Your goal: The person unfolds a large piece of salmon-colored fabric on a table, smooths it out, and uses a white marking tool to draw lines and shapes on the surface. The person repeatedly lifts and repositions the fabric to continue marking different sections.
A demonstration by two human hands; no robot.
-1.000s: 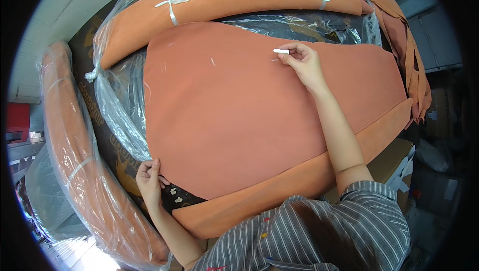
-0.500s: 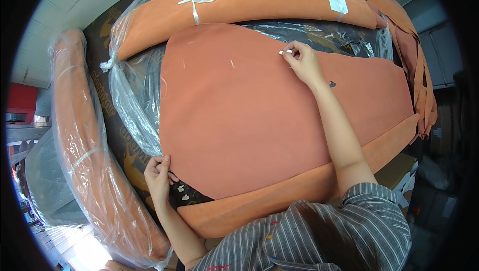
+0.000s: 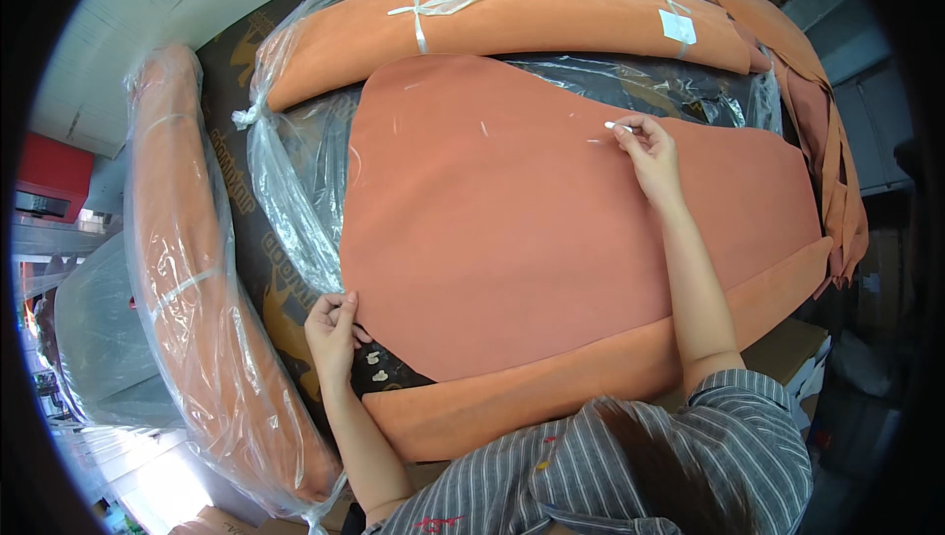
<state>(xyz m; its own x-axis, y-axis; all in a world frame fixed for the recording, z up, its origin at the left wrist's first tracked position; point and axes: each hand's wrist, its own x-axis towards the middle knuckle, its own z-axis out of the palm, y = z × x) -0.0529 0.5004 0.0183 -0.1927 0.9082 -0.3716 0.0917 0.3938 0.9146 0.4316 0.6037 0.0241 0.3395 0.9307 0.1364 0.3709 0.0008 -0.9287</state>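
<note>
A reddish-brown leather hide (image 3: 492, 240) lies spread across the table, its near edge turned back to show a lighter orange underside. Several short white marks (image 3: 483, 128) show on its upper part. My right hand (image 3: 648, 153) pinches a small stick of white chalk (image 3: 616, 126) over the hide near its far edge. At the hide's lower left edge, my left hand (image 3: 335, 330) is closed, with the leather between thumb and fingers.
A long orange leather roll (image 3: 541, 18), tied with white string, lies along the far side. Another roll in clear plastic (image 3: 182, 210) runs down the left. Loose leather pieces (image 3: 837, 161) hang at the right. A dark patterned cover (image 3: 231, 166) lies beneath.
My right hand has moved right along the far edge with the chalk, and new white marks show to its left. My left hand keeps its grip on the hide edge. The whole view has shifted slightly.
</note>
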